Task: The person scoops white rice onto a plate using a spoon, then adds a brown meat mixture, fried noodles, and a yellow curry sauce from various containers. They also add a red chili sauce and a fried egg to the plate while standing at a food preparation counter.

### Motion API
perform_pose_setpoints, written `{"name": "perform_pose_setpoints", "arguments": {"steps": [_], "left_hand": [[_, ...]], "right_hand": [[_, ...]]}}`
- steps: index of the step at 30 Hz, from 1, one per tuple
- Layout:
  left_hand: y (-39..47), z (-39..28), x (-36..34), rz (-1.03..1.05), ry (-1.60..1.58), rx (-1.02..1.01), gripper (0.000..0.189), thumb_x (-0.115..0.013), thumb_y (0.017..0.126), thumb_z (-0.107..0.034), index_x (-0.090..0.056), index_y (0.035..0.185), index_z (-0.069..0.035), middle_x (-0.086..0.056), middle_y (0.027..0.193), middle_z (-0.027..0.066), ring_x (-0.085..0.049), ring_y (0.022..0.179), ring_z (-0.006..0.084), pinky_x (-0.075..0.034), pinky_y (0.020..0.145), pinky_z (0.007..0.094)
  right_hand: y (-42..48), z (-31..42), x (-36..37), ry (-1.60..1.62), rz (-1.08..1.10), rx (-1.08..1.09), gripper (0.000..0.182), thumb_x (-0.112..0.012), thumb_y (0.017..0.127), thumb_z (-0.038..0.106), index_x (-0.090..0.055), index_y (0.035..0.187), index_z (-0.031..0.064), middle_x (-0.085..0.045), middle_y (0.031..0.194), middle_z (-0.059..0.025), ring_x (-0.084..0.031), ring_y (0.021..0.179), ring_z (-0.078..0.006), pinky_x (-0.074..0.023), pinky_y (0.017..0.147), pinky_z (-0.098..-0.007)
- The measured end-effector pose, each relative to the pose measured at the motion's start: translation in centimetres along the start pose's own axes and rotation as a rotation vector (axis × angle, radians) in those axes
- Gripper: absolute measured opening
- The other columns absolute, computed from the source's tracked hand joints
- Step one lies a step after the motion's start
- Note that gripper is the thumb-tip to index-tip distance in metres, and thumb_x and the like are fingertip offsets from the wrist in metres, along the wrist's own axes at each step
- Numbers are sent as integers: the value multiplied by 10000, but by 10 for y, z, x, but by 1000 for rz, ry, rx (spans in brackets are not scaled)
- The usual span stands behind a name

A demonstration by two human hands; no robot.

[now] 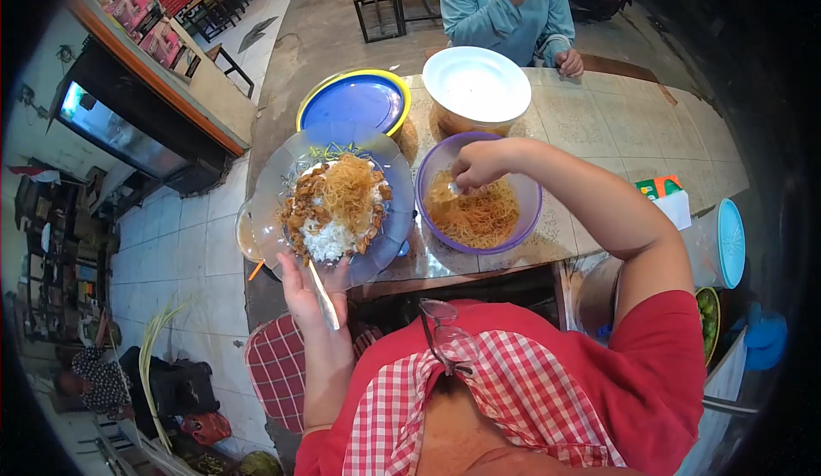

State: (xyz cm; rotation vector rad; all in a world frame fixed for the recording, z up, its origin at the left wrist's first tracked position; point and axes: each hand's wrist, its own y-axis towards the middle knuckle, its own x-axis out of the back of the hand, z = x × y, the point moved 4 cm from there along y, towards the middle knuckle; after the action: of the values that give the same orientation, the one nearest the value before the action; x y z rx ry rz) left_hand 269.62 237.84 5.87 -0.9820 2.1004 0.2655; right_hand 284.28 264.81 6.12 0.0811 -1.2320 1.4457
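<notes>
My left hand [314, 287] supports a clear glass plate [297, 235] from below at its near edge. White rice [328, 240] fills the plate, with brown saucy pieces [298, 203] around it and a heap of thin golden fried strands [347, 190] on top. A metal spoon [324, 299] rests there, its handle sticking out over my palm. My right hand [478, 163] reaches into a purple-rimmed bowl [533, 210] of similar golden strands [484, 219]. Its fingers pinch a small pale utensil [454, 188], mostly hidden. A larger clear scalloped dish [394, 245] lies under the plate.
Behind the bowls stand a blue lid with yellow rim [353, 101] and a white-covered bowl [476, 85]. Across the tiled table [577, 117] sits a person in a light-blue sleeve [471, 17]. At right are a small carton [660, 187] and a tub with turquoise lid [731, 243].
</notes>
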Motion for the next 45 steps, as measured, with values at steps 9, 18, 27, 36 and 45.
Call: {"name": "perform_pose_setpoints", "arguments": {"steps": [9, 18, 27, 36, 45], "left_hand": [[14, 7, -17, 79, -29, 38, 495, -374, 938, -420, -346, 1307, -90, -490, 1232, 119, -539, 1074, 264, -580, 691, 371], [30, 36, -48, 178, -126, 217, 477, -337, 950, -408, -360, 1309, -95, -480, 1257, 135, -537, 1086, 292, -567, 726, 399], [30, 39, -59, 252, -189, 299, 494, -301, 958, -400, -354, 1304, -52, -475, 1257, 153, -530, 1092, 317, -546, 784, 422], [21, 5, -27, 152, -28, -16, 505, -320, 960, -367, -324, 1337, -31, -426, 1320, 165, -449, 1186, 327, -381, 986, 499], [-7, -18, -20, -45, 82, -1, 447, -405, 943, -349, -409, 1271, -46, -489, 1258, 128, -535, 1090, 263, -486, 884, 416]], "right_hand": [[-93, 26, 88, -147, -214, 131, 233, -497, 761, 202, -640, 827, 31, -558, 675, -13, -505, 616, -102, -404, 529, -256], [-147, 120, 134, -179, -517, 299, 237, -542, 799, 245, -624, 745, 30, -526, 578, -25, -485, 513, -131, -390, 471, -297], [-126, 152, 81, -761, -883, 80, 479, -582, 769, 513, -662, 698, 47, -609, 609, -129, -623, 630, -303, -485, 569, -404], [-119, 47, 77, -390, -585, -181, 423, -539, 792, 415, -677, 826, 16, -647, 804, -197, -634, 768, -334, -496, 693, -419], [-50, -15, -20, -437, -208, -91, 390, -602, 789, 329, -622, 1061, 51, -623, 1027, -170, -590, 943, -320, -461, 829, -402]]}}
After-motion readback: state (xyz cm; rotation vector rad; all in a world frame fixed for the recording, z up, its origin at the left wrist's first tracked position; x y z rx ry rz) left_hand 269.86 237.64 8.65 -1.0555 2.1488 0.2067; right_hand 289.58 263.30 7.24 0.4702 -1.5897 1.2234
